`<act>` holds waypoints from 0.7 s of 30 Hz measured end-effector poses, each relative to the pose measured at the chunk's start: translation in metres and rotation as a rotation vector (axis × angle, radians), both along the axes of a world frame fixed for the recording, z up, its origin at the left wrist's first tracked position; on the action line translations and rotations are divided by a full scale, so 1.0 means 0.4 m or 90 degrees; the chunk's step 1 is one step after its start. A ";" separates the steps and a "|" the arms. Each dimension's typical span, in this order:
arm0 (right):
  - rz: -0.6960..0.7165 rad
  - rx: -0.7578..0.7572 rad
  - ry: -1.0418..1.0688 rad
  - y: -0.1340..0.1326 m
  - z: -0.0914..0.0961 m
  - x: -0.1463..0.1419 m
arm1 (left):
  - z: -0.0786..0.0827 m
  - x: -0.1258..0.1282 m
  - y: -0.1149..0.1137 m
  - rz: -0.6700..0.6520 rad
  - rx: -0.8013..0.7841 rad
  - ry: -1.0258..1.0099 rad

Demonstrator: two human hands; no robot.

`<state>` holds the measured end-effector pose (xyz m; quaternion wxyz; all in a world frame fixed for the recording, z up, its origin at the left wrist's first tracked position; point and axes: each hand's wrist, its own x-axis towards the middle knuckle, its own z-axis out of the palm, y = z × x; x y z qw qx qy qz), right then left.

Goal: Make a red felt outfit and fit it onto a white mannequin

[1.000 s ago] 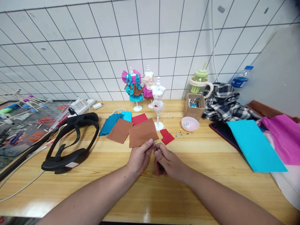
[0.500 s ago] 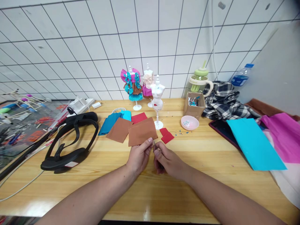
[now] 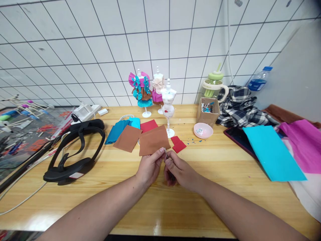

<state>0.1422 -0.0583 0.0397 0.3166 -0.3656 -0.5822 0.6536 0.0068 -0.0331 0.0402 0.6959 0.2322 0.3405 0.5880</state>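
My left hand (image 3: 151,165) pinches the lower right edge of a brown crepe paper sheet (image 3: 154,140) between thumb and fingers. My right hand (image 3: 179,170) is closed around what look like small scissors (image 3: 166,153); their thin metal tips meet the sheet's edge beside my left thumb, while the dark handle is mostly hidden in my fingers. Behind the sheet stands a small white mannequin (image 3: 168,108) with a red spot at its waist. Red paper pieces (image 3: 179,146) lie just right of the sheet. Another brown sheet (image 3: 127,139) rests to its left.
Two dressed mannequins (image 3: 140,88) stand at the back. Right of centre are a pink bowl (image 3: 203,134), a small cardboard box (image 3: 208,117) and a green-lidded cup (image 3: 215,82). A black headset (image 3: 75,167) sits left; turquoise paper (image 3: 274,154) lies right.
The brown sheet has shifted slightly to the right in my left hand. The scissor tips now point a little higher by the sheet's edge. Both arms stay almost in place.
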 end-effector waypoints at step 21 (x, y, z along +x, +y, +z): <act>0.003 0.010 -0.058 -0.001 0.005 0.007 | 0.002 -0.003 0.003 0.008 -0.021 -0.032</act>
